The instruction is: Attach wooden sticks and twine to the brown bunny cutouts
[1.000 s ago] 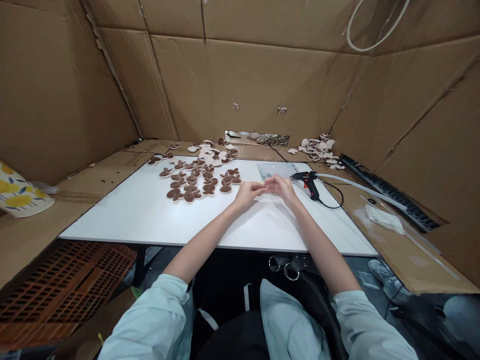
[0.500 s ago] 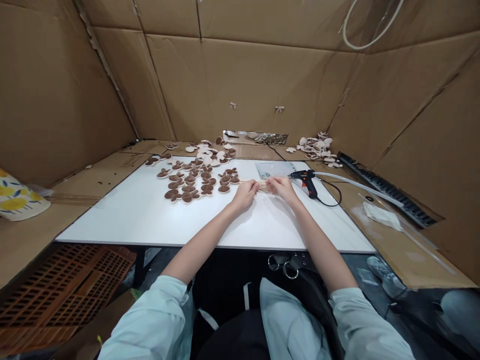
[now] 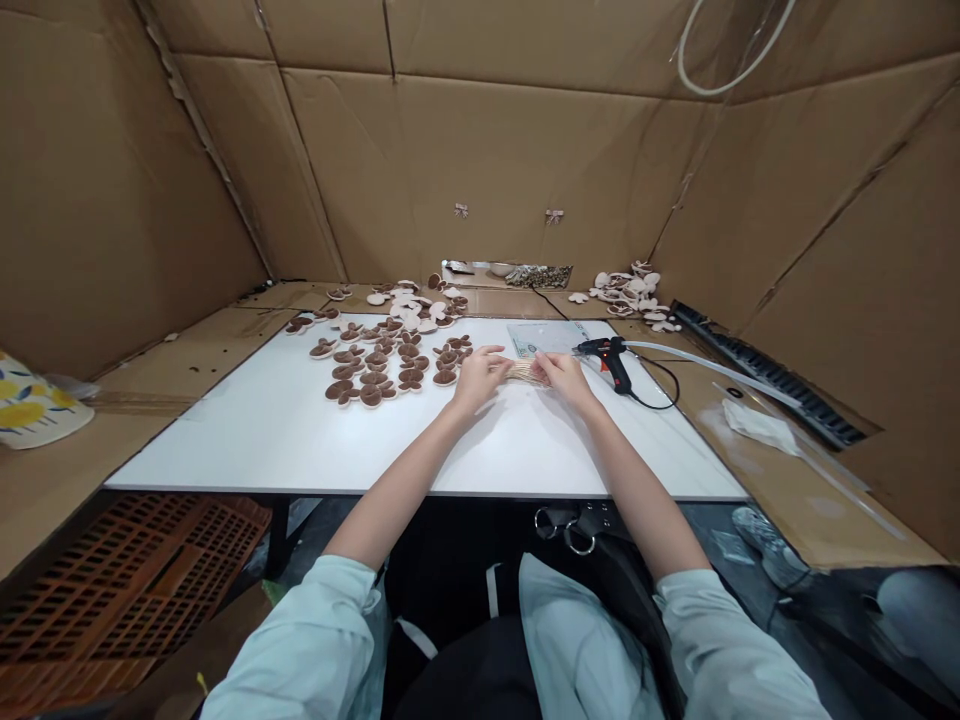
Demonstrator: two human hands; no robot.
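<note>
A small bundle of thin, straw-coloured strands lies between my hands, low over the white board; its exact kind is too small to make out. My right hand is closed on the bundle's right end, thumb and fingers pinched together. At the other end, my left hand has its fingers stretched out and apart, the tips close to the strands; whether they touch is unclear. Just right of my right hand lies a black glue gun with a long clear glue stick in its back. Brown-and-white, bear-head-like pieces spread left of my left hand.
The white board covers the middle of the cardboard-walled table. More pale pieces are heaped at the back right. A flat clear packet lies behind my hands. At the right are a black slotted strip and a white cloth.
My left hand has loosened from a pinch on the bundle, its fingers now spread and shifted slightly left. The right hand keeps its hold. The whole view has shifted slightly.
</note>
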